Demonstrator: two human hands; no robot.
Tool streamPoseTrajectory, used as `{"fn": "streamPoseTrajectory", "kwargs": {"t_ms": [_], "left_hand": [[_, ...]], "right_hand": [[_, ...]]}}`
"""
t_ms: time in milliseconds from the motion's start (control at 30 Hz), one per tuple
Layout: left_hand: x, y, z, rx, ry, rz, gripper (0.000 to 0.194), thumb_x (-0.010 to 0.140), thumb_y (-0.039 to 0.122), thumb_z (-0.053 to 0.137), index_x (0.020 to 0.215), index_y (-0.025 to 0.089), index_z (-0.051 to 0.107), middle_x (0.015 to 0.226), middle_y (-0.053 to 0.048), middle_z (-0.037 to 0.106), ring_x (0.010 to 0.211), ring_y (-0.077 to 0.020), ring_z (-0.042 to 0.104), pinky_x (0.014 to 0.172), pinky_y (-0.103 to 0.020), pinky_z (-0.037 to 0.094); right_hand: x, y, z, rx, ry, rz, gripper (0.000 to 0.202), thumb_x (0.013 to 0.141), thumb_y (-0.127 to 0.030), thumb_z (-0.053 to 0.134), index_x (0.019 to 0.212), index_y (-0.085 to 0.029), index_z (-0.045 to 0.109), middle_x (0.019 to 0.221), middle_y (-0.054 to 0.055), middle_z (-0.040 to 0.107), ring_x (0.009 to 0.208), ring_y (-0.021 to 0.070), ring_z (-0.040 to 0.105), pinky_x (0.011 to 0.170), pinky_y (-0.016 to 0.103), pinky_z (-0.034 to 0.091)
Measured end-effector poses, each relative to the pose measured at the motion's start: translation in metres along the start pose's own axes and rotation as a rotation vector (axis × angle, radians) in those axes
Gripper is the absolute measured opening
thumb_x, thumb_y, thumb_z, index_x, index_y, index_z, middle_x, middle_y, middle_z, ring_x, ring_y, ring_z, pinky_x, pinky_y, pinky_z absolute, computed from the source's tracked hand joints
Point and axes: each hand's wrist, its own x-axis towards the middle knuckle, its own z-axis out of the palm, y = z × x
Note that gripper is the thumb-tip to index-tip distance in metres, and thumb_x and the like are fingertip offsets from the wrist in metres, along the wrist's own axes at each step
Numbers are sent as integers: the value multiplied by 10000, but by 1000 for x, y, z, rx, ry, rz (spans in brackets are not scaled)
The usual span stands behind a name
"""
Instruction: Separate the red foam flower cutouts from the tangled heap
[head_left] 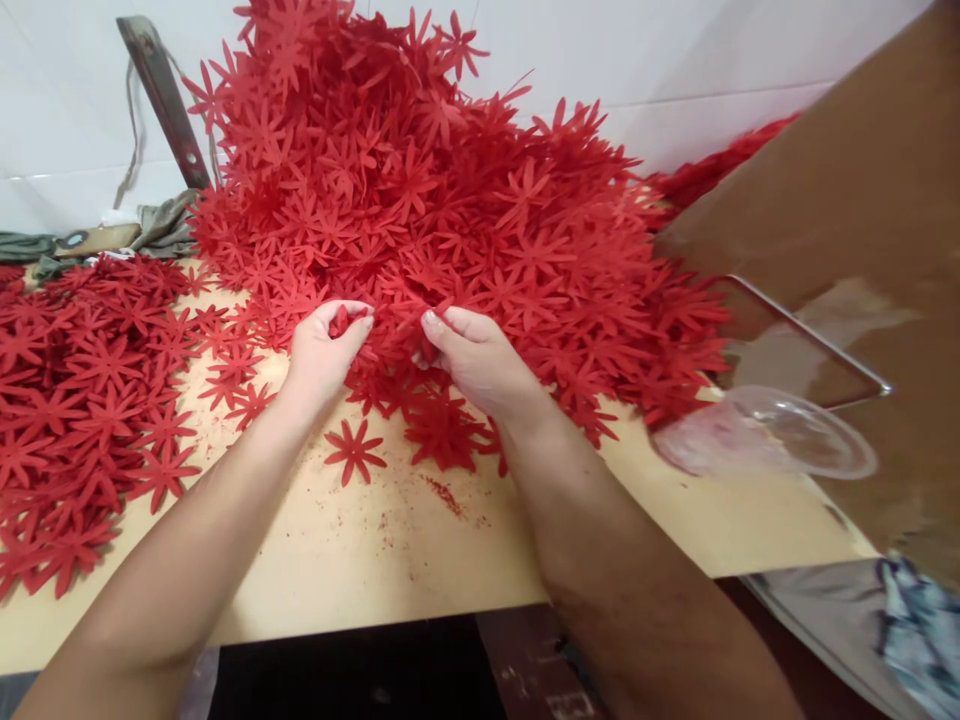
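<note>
A big heap of red flower-shaped cutouts (390, 170) with narrow petals rises at the back of the pale table (322, 570). At its front edge my left hand (330, 335) is closed, thumb against fingers, with a red cutout partly showing inside. A short way to the right, my right hand (465, 350) pinches a red cutout, most of it covered by the fingers. The two hands are apart. Below them a single red flower cutout (355, 452) lies flat, with a small stack of red flower cutouts (446, 432) beside it.
On the left spreads another pile of red cutouts (90, 390). A clear plastic tub (757, 435) lies on its side at the right, near a leaning brown board (847, 220). A metal bar (165, 100) stands at the back left by crumpled cloth (169, 225). Red crumbs dot the tabletop.
</note>
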Motion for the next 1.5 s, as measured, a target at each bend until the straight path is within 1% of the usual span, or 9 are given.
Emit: {"fn": "streamPoseTrajectory", "kwargs": {"t_ms": [200,300,567,700,833,967,1133,1367,1500], "left_hand": [[-7,4,4,-60,-190,-7,250,684,199,690,929,157,666,758,23,631,653,-61,513,684,-192,427],[-11,6,7,-78,-286,-24,117,677,204,700,768,151,650,681,29,603,620,-62,511,655,-192,424],[1,2,-4,-107,29,-55,182,711,216,657,608,175,513,532,67,454,490,-48,396,545,-180,382],[6,-5,-7,11,45,-18,214,669,208,696,870,164,635,812,12,656,771,-97,590,798,-220,465],[0,-2,-2,109,-71,91,383,670,183,704,1048,179,651,1177,-36,656,1146,-148,559,1035,-261,374],[-8,4,3,31,-229,34,169,747,233,648,891,163,700,906,-26,715,872,-122,632,874,-245,461],[-14,8,9,-143,-301,-127,115,700,200,694,803,148,694,777,1,695,719,-74,594,777,-217,472],[-8,7,6,-186,-39,-157,47,705,140,642,695,160,600,590,58,575,520,-40,491,540,-170,405],[1,0,-1,-180,40,-141,69,700,174,651,763,164,623,635,43,599,559,-54,519,563,-175,422]], "right_hand": [[-3,-4,2,-121,-22,-48,544,605,-677,646,511,-173,465,467,-53,408,458,45,336,452,217,293],[-6,-7,6,-100,-123,-17,548,581,-689,646,527,-179,453,480,-62,384,477,48,320,462,218,300],[-7,-8,4,-118,-159,-11,370,631,-497,730,716,-169,582,595,-52,516,532,51,404,502,206,331],[-3,-6,1,-92,3,-30,352,589,-428,776,727,-174,575,576,-60,535,498,47,432,488,202,345],[-1,-4,-2,-140,77,-64,455,659,-552,688,507,-185,465,417,-55,429,397,46,357,414,224,257],[-1,-4,-1,-180,165,-52,563,636,-649,644,449,-199,363,400,-60,327,411,43,270,414,235,206],[-5,-4,8,-115,18,-35,560,550,-717,644,540,-188,459,509,-50,386,498,57,328,468,229,280],[-6,-7,6,-114,-143,-28,472,560,-600,728,641,-183,524,523,-68,444,487,46,372,479,211,301],[-2,-5,1,-122,-60,-52,344,677,-441,701,580,-184,493,486,-63,435,460,51,385,479,217,316]]}}
